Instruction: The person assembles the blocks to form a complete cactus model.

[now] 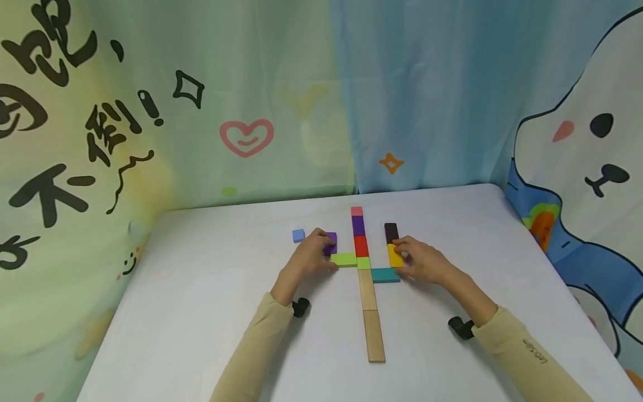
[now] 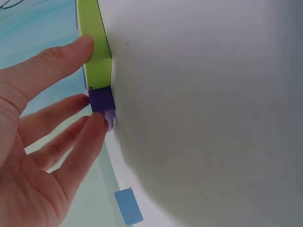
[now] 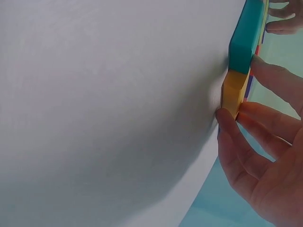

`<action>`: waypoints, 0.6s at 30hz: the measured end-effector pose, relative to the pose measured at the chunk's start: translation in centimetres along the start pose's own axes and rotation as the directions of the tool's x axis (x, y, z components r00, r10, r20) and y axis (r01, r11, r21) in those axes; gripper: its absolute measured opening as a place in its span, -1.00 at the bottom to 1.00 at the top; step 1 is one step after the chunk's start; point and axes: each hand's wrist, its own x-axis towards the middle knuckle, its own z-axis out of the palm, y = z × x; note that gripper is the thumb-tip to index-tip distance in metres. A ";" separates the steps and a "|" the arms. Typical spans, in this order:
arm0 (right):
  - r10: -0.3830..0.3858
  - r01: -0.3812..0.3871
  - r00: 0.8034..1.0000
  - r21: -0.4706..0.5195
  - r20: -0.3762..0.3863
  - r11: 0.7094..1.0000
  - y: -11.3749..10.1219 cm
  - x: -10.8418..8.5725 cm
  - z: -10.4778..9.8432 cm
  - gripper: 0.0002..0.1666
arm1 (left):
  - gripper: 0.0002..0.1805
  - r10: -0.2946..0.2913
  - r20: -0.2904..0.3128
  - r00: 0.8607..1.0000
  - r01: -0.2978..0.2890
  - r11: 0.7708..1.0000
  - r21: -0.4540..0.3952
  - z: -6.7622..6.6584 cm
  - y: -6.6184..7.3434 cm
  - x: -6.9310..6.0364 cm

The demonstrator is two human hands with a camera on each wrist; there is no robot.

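Flat coloured blocks form a branching pattern on the white table. My left hand (image 1: 311, 254) holds a purple block (image 1: 331, 243) with its fingertips at the outer end, while the thumb lies against the lime green block (image 2: 98, 71). On the other side my right hand (image 1: 422, 261) has its fingers around a yellow block (image 1: 395, 255). Its thumb touches the end of the teal block (image 1: 385, 275). A dark block (image 1: 391, 233) stands beyond the yellow one. Between the hands runs a column with a red block (image 1: 360, 245) and a wooden plank (image 1: 368, 290).
A light blue block (image 1: 298, 235) lies apart, left of the left hand. A second wooden plank (image 1: 374, 335) extends the column toward me. Purple (image 1: 358, 225) and pink (image 1: 356, 211) blocks top it. A printed curtain (image 1: 281, 100) hangs behind the table (image 1: 201, 312).
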 end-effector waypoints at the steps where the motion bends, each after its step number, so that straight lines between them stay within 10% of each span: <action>1: 0.001 -0.001 1.000 0.002 0.001 1.000 0.0 0.0 0.0 -0.44 | -0.35 0.007 -0.003 1.000 -0.007 1.000 0.002 0.1 0.0 0.0; 18: 0.005 -0.005 1.000 0.006 0.002 1.000 0.1 0.1 0.2 -0.42 | -0.39 0.026 0.001 1.000 -0.026 0.999 -0.045 0.2 0.2 0.0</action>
